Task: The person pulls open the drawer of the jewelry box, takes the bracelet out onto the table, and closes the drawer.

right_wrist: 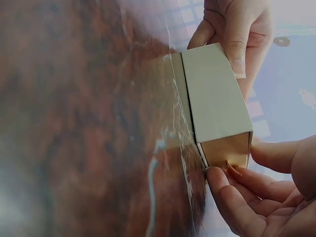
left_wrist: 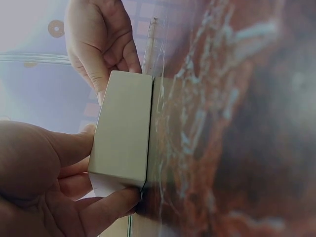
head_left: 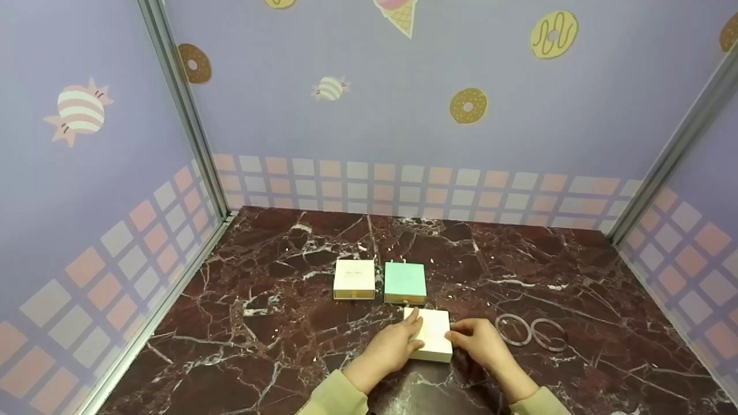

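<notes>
A small cream drawer box lies on the marble-patterned table in front of me. My left hand grips its left end, thumb and fingers spread over the top and end in the left wrist view. At the opposite end is my right hand, its thumb by the upper edge and its curled fingers near the lower edge. A thin ribbon tab sticks out of the gold-coloured end face, against the right fingers. The box looks closed.
Behind the held box stand a cream box and a turquoise box, side by side. Two pale bangles, a left one and a right one, lie right of my right hand. Patterned walls enclose the table.
</notes>
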`<state>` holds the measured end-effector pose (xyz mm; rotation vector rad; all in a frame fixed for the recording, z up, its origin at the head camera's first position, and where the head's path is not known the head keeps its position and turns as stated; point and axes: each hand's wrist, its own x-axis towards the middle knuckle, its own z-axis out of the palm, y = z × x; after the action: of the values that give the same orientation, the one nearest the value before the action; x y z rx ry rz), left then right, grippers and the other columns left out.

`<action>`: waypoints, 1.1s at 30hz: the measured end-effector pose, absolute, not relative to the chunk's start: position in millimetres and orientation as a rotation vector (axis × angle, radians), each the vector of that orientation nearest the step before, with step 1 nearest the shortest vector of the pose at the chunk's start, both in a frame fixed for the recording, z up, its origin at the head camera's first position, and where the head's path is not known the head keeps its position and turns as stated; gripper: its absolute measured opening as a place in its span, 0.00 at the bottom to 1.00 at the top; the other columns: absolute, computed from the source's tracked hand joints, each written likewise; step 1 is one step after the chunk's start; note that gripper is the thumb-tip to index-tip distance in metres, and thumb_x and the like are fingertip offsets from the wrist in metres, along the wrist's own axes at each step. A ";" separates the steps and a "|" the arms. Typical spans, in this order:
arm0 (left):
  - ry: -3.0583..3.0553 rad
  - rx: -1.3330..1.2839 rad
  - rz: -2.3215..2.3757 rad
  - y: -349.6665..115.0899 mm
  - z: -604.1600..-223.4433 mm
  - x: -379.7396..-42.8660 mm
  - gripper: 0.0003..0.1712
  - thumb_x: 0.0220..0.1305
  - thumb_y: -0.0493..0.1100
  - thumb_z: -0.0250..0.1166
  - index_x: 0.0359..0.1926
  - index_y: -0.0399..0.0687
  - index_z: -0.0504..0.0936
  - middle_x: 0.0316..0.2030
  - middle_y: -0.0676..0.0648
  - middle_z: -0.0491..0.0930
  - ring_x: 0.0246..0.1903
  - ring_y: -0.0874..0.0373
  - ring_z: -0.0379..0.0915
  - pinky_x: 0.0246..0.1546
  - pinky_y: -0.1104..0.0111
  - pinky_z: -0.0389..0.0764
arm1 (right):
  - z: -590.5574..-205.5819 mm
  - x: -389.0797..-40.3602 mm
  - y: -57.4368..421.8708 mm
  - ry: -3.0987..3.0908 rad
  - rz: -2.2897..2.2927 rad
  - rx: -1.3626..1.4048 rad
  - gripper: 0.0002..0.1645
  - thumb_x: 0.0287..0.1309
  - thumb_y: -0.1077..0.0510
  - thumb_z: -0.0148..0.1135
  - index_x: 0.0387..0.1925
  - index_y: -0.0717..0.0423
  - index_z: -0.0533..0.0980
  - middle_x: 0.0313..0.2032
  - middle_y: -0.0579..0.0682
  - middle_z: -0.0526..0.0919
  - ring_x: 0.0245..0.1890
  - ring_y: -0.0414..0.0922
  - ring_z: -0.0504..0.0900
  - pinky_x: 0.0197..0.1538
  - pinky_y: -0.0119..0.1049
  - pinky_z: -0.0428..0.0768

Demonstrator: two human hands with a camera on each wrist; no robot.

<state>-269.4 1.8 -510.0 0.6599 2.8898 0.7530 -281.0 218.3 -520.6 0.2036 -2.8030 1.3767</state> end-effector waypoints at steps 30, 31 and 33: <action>2.872 0.664 0.790 1.4 -509.3 -269.5 0.34 0.71 0.49 0.64 0.74 0.44 0.70 0.78 0.45 0.61 0.68 0.45 0.74 0.69 0.58 0.77 | -535.7 -292.3 229.7 -2.720 1.856 0.097 0.14 0.63 0.70 0.66 0.46 0.81 0.81 0.39 0.69 0.89 0.34 0.42 0.89 0.40 0.34 0.91; 2.871 0.664 0.790 1.4 -509.0 -269.5 0.34 0.71 0.49 0.64 0.74 0.44 0.70 0.78 0.45 0.61 0.68 0.45 0.74 0.69 0.58 0.77 | -535.6 -292.2 229.8 -2.724 1.846 0.096 0.14 0.63 0.70 0.66 0.45 0.81 0.82 0.39 0.68 0.89 0.33 0.42 0.89 0.40 0.33 0.91; 2.869 0.662 0.789 1.4 -508.4 -269.5 0.34 0.72 0.49 0.64 0.74 0.44 0.70 0.78 0.45 0.61 0.68 0.45 0.73 0.69 0.58 0.77 | -535.4 -292.2 230.0 -2.728 1.833 0.096 0.13 0.62 0.71 0.67 0.44 0.81 0.82 0.38 0.67 0.90 0.32 0.42 0.89 0.39 0.32 0.91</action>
<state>-269.5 1.4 -508.4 0.6621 2.8688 0.7891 -292.2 230.0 -535.4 0.0957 -2.7275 1.8328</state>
